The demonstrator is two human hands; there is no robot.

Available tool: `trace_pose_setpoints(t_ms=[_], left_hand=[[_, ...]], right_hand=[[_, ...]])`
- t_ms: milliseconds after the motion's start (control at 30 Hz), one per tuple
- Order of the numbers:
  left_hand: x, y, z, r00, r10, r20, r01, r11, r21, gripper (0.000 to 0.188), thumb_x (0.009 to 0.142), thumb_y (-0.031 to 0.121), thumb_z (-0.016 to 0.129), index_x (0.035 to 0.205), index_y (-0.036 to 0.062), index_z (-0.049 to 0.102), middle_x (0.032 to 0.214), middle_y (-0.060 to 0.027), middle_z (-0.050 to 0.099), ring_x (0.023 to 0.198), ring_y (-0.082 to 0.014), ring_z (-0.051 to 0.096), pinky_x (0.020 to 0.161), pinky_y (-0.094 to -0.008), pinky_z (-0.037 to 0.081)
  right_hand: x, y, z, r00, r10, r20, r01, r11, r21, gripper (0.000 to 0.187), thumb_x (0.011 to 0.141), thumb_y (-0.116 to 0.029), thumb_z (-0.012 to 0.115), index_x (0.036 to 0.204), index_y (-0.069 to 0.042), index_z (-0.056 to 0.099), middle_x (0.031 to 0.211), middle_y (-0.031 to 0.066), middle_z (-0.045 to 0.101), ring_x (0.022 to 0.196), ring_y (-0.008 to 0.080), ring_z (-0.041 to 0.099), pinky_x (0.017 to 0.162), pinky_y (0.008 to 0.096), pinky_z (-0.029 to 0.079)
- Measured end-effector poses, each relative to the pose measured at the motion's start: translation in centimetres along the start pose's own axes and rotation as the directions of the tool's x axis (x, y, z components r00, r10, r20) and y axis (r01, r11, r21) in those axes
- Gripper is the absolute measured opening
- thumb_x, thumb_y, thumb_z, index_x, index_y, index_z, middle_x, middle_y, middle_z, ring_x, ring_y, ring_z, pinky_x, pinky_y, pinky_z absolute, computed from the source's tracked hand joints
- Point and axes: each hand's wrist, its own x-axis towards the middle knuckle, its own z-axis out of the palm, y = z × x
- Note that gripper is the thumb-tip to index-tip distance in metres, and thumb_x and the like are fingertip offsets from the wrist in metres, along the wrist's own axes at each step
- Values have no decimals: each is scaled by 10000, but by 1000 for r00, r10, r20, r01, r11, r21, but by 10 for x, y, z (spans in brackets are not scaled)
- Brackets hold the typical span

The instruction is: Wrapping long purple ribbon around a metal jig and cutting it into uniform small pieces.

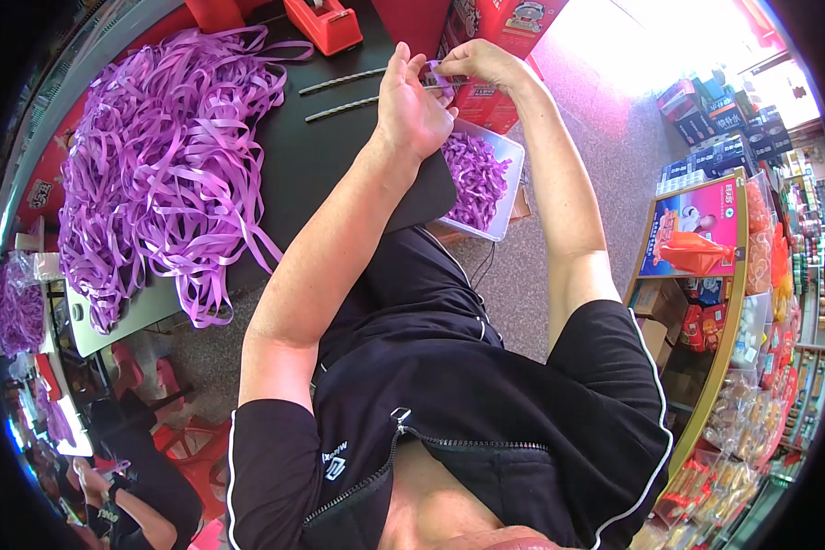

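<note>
My right hand (pixel 481 64) pinches a short piece of purple ribbon (pixel 441 82) by the end of two thin twisted metal rods (pixel 341 109). These rods run side by side across the black tabletop (pixel 307 160) toward its right edge. Beside the ribbon, my left hand (pixel 414 108) is turned palm up with its fingers stretched; it covers part of the rods. A large tangled heap of purple ribbon (pixel 174 156) lies to the left on the table. Below my hands, a white plastic bin (pixel 513 179) holds many short folded purple ribbon pieces (pixel 477 179).
A red tape dispenser (pixel 328 29) sits at the table's far edge, near red printed boxes (pixel 509 32). Packed goods shelves (pixel 752 302) line the right side. At lower left, another person (pixel 142 486) handles purple ribbon near red stools (pixel 197 458).
</note>
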Motion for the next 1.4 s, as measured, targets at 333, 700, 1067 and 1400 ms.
trace_pose_setpoints(t_ms=[333,700,1067,1400], left_hand=[[1,0,-4,1000,10,26,-10,1000,-15,741,894,576,431,1442,150,172,1491,-272,35,1406,-373,-31,1113,-489,-85],[1,0,-4,999,28,24,-28,1000,7,734,890,576,434,1438,160,179,1478,-266,105,1397,-370,49,1107,-506,-85],[-2,1,-1,1000,9,-12,-10,999,-44,770,895,555,458,1472,189,102,1489,-296,-103,1407,-389,-81,1120,-483,-76],[-4,1,2,1000,-8,9,9,1000,-19,816,885,568,453,1482,173,63,1501,-272,-100,1414,-370,-74,1117,-473,-77]], right_hand=[[-8,-13,22,966,96,-239,-168,939,-301,320,697,-371,663,724,-54,700,687,123,651,656,268,637,657,376,501],[-10,-14,16,981,101,-168,-157,919,-362,489,683,-519,679,801,-45,712,727,140,666,720,275,664,678,360,505],[8,79,88,986,-41,162,-136,367,920,326,891,-197,539,1143,2,600,1008,146,651,870,189,624,781,317,504],[22,104,100,918,-342,202,-297,-254,920,292,844,-148,623,1094,-7,572,1028,176,637,969,275,623,901,435,485]])
